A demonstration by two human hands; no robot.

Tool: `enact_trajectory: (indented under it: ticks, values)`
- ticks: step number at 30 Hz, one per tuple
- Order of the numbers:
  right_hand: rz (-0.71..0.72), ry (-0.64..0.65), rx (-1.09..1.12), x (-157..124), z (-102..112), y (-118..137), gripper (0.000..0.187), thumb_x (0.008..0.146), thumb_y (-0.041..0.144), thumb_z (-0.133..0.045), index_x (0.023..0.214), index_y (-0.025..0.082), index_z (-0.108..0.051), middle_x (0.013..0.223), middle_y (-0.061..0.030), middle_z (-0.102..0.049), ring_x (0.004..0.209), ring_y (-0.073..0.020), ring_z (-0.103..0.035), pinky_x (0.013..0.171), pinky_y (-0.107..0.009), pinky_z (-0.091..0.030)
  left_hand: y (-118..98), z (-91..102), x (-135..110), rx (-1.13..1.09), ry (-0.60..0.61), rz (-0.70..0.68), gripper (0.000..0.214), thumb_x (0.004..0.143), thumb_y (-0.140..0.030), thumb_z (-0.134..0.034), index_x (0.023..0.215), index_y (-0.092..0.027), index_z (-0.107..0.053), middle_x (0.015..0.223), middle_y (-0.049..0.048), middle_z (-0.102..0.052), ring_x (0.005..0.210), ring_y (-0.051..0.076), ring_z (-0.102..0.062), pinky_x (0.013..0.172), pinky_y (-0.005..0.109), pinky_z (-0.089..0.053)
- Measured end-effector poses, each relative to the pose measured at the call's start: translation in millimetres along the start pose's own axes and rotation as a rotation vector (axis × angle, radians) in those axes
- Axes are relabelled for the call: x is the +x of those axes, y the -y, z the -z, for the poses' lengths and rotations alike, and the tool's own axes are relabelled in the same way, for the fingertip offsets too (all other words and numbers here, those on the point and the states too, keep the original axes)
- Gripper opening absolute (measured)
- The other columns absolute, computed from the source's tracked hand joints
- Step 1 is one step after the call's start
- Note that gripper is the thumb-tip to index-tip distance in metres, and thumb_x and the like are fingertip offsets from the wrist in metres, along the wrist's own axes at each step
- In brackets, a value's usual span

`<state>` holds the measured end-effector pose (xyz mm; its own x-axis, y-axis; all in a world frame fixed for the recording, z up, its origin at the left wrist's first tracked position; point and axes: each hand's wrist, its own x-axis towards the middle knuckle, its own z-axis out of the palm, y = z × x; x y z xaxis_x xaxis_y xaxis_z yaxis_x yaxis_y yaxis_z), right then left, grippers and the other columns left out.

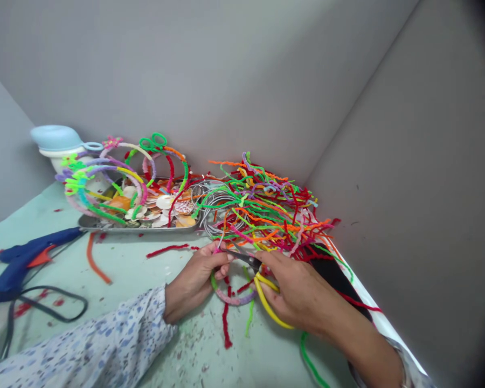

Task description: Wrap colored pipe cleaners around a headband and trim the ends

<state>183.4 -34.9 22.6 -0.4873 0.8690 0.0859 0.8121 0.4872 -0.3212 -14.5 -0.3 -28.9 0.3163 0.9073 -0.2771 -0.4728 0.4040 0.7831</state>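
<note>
My left hand [204,272] is closed on a ring wrapped in pipe cleaner [236,299], its green, pink and lilac lower curve hanging below the fingers. A pale end sticks up above the fingertips, with a bit of bright pink at its base. In my right hand [295,285] are scissors [272,304] with yellow handles and dark blades. The blades point left and their tips reach the pink spot by my left fingertips. Whether they cut into anything cannot be made out. Red and green pipe cleaner pieces [227,326] lie on the table beneath the ring.
A metal tray [145,230] of seashells bears several colourful wrapped hoops [105,167]. Behind my hands lie coiled silver wire [210,215] and a heap of pipe cleaners [267,188]. A blue glue gun [36,245] with its cord is at left, near a light-blue-lidded container [60,140]. Grey walls stand behind.
</note>
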Motion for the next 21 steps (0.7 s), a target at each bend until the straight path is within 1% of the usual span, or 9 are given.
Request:
enact_trajectory:
  ticks: [5,11,15,21]
  values:
    - [0.008,-0.004,0.016,0.8,-2.4,-0.9,0.050,0.081,0.017,-0.050,0.131,0.024,-0.048,0.103,-0.0076,-0.068,0.084,-0.0200,-0.064,0.071,-0.029,-0.046,1.0,0.4,0.9,0.014,-0.009,-0.006,0.017,0.068,-0.010,-0.068,0.073,-0.014,-0.052,0.053,-0.0079,-0.048,0.039,0.001,-0.038,0.038,0.013,-0.029]
    - [0.027,0.022,0.038,0.3,-0.8,-2.0,0.051,0.082,0.016,-0.049,0.132,0.024,-0.049,0.106,-0.0081,-0.067,0.087,-0.0207,-0.064,0.073,-0.030,-0.048,0.2,0.4,1.4,0.003,-0.014,-0.002,0.019,0.066,-0.011,-0.070,0.073,-0.014,-0.053,0.054,-0.0079,-0.049,0.039,0.000,-0.038,0.038,0.012,-0.029]
    - [0.034,0.030,0.057,-0.5,1.2,-1.1,0.049,0.083,0.015,-0.048,0.132,0.024,-0.049,0.103,-0.0072,-0.068,0.085,-0.0196,-0.064,0.071,-0.029,-0.047,-0.3,0.3,0.6,0.010,-0.016,-0.010,0.017,0.067,-0.011,-0.070,0.074,-0.014,-0.054,0.053,-0.0081,-0.049,0.038,0.000,-0.038,0.038,0.012,-0.029]
    - [0.038,0.029,0.058,0.7,2.9,-3.2,0.049,0.080,0.014,-0.051,0.128,0.023,-0.050,0.104,-0.0071,-0.067,0.087,-0.0196,-0.063,0.072,-0.029,-0.046,1.5,0.5,0.5,0.032,-0.013,-0.011,0.017,0.067,-0.009,-0.067,0.073,-0.015,-0.052,0.051,-0.0082,-0.049,0.037,0.001,-0.039,0.038,0.013,-0.030]
